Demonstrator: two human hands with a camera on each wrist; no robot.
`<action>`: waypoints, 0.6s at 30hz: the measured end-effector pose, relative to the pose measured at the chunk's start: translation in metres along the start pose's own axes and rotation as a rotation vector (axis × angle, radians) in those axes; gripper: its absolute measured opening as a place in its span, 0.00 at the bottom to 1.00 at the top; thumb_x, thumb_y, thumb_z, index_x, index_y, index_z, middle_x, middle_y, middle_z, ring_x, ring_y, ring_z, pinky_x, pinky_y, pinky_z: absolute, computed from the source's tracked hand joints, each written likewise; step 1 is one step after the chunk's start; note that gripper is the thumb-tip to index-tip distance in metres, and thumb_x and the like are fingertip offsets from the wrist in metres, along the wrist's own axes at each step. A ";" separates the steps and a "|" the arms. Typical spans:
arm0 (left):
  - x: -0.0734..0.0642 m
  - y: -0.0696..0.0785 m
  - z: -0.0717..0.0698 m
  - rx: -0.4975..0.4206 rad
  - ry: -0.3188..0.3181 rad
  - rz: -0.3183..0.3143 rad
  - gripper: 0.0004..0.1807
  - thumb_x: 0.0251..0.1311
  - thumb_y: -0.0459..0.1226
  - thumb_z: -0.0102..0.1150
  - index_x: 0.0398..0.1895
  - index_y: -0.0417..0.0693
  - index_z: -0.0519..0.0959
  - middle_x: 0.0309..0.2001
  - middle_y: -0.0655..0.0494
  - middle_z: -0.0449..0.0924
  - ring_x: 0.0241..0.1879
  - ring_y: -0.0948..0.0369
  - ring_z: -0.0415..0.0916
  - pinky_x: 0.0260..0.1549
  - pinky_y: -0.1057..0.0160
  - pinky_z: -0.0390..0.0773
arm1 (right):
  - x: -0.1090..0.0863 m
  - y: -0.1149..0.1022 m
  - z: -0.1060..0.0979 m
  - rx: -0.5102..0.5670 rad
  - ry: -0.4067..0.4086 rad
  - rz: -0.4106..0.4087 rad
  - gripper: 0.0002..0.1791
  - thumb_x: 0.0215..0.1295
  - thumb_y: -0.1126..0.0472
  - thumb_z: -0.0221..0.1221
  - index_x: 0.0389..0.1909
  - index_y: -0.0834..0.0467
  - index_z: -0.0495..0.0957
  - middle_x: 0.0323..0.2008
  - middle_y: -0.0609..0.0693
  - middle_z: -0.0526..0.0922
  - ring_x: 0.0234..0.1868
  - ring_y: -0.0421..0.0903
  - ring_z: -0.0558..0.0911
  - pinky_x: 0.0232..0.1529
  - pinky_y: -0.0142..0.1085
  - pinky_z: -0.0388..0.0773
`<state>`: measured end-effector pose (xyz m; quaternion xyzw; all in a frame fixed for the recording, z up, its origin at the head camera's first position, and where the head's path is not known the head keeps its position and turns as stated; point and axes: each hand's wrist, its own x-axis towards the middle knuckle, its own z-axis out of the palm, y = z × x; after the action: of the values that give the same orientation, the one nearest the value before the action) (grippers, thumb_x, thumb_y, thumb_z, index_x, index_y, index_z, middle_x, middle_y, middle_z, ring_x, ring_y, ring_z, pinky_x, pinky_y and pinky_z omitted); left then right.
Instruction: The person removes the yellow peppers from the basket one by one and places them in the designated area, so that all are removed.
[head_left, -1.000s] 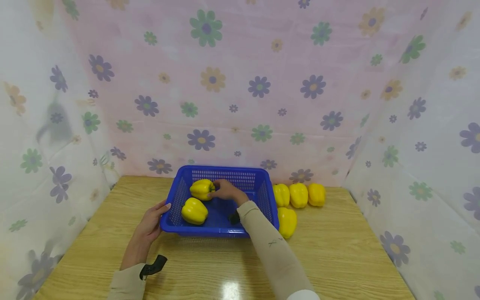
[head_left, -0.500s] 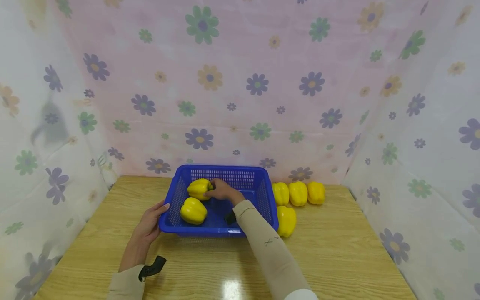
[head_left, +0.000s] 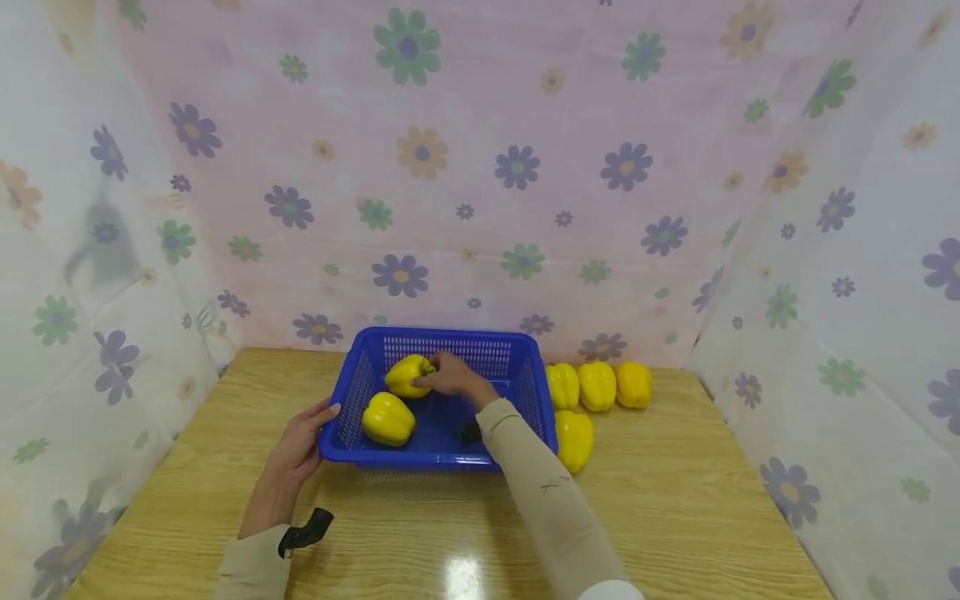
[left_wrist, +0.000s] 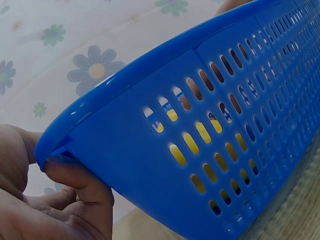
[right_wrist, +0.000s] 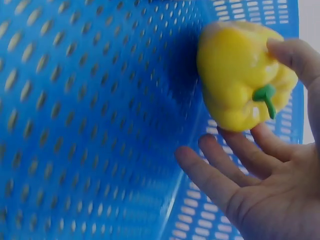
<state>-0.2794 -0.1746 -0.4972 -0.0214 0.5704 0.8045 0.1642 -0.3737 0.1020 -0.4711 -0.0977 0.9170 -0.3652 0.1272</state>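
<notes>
A blue plastic basket [head_left: 442,459] with slotted walls stands on the table. My left hand [head_left: 300,440] grips its left front corner, thumb over the rim and fingers curled beneath, as the left wrist view shows. Inside the basket, my right hand [head_left: 453,375] holds a yellow bell pepper [head_left: 405,377] between thumb and fingertips. In the right wrist view this bell pepper [right_wrist: 230,70] has its green stem turned toward the palm, and the index finger stands off it. A second yellow bell pepper [head_left: 388,419] lies at the basket's left front, apart from my hands.
Beside the basket's right wall, three yellow bell peppers [head_left: 597,387] line up along the back of the wooden table [head_left: 675,500]. Another bell pepper [head_left: 574,440] lies in front of them, partly behind the basket rim. Flowered cloth [head_left: 480,167] closes off the back and sides.
My right hand and its bell pepper shift slightly left, then back to the right, away from the basket's left wall. My left hand keeps its hold on the corner.
</notes>
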 end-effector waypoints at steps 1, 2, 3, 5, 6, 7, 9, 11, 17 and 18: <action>0.000 0.000 0.000 -0.001 0.000 0.000 0.38 0.80 0.41 0.44 0.82 0.37 0.40 0.47 0.69 0.79 0.49 0.72 0.79 0.53 0.68 0.81 | -0.001 0.002 -0.002 -0.004 -0.002 -0.008 0.39 0.64 0.44 0.66 0.67 0.66 0.69 0.62 0.62 0.75 0.61 0.56 0.76 0.65 0.49 0.75; 0.000 0.000 0.000 -0.002 0.002 0.001 0.38 0.80 0.41 0.44 0.82 0.37 0.41 0.47 0.69 0.79 0.48 0.72 0.79 0.53 0.68 0.81 | -0.002 0.003 -0.004 -0.010 -0.003 -0.015 0.39 0.64 0.44 0.66 0.67 0.65 0.69 0.62 0.61 0.75 0.61 0.57 0.76 0.64 0.49 0.75; 0.000 0.000 0.000 0.000 0.001 0.001 0.38 0.80 0.41 0.44 0.82 0.37 0.40 0.47 0.69 0.79 0.48 0.72 0.79 0.52 0.68 0.81 | -0.003 0.005 -0.007 -0.012 -0.004 -0.019 0.40 0.64 0.43 0.66 0.67 0.65 0.70 0.62 0.61 0.76 0.61 0.56 0.76 0.64 0.49 0.76; 0.000 0.000 0.000 0.002 -0.003 0.003 0.38 0.80 0.41 0.44 0.82 0.37 0.40 0.47 0.69 0.79 0.48 0.72 0.79 0.52 0.68 0.81 | -0.006 0.010 -0.011 -0.014 -0.001 -0.024 0.39 0.63 0.43 0.66 0.67 0.64 0.71 0.62 0.60 0.76 0.60 0.56 0.77 0.63 0.48 0.76; 0.000 0.000 0.000 0.003 -0.005 0.005 0.38 0.80 0.41 0.44 0.82 0.37 0.40 0.47 0.69 0.79 0.48 0.72 0.79 0.52 0.68 0.81 | -0.007 0.012 -0.014 -0.006 0.002 -0.024 0.39 0.64 0.43 0.66 0.67 0.64 0.71 0.62 0.60 0.76 0.59 0.55 0.77 0.62 0.48 0.77; 0.000 0.000 0.000 0.003 -0.007 0.005 0.38 0.80 0.41 0.44 0.81 0.36 0.40 0.47 0.69 0.79 0.48 0.72 0.79 0.52 0.68 0.81 | -0.009 0.013 -0.016 0.001 0.009 -0.025 0.38 0.64 0.43 0.66 0.66 0.64 0.72 0.61 0.60 0.77 0.58 0.55 0.77 0.62 0.48 0.77; 0.000 0.000 0.000 0.002 -0.010 0.007 0.38 0.80 0.41 0.44 0.81 0.36 0.40 0.47 0.69 0.79 0.48 0.72 0.79 0.52 0.68 0.81 | -0.011 0.016 -0.020 0.012 0.025 -0.030 0.36 0.63 0.43 0.66 0.65 0.63 0.73 0.60 0.59 0.77 0.57 0.55 0.77 0.61 0.47 0.78; -0.001 0.001 0.000 -0.004 -0.010 0.004 0.37 0.80 0.40 0.43 0.81 0.36 0.40 0.47 0.69 0.80 0.48 0.72 0.79 0.52 0.68 0.81 | -0.013 0.019 -0.024 0.025 0.036 -0.040 0.35 0.63 0.44 0.66 0.64 0.62 0.74 0.59 0.59 0.78 0.56 0.54 0.77 0.60 0.48 0.78; -0.001 0.001 0.001 0.004 -0.003 0.004 0.37 0.80 0.40 0.43 0.81 0.36 0.40 0.46 0.69 0.79 0.47 0.72 0.79 0.52 0.68 0.81 | -0.018 0.026 -0.036 0.034 0.045 -0.084 0.34 0.63 0.46 0.67 0.66 0.59 0.74 0.61 0.58 0.78 0.58 0.55 0.77 0.62 0.48 0.78; -0.001 0.001 0.002 0.006 -0.002 0.005 0.38 0.80 0.40 0.44 0.81 0.36 0.40 0.47 0.69 0.79 0.47 0.72 0.79 0.52 0.68 0.81 | -0.019 0.027 -0.037 0.031 0.045 -0.088 0.34 0.63 0.47 0.67 0.67 0.59 0.74 0.62 0.58 0.77 0.59 0.55 0.77 0.62 0.49 0.77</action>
<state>-0.2781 -0.1739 -0.4953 -0.0189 0.5729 0.8031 0.1629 -0.3688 0.1507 -0.4610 -0.1278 0.9086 -0.3868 0.0919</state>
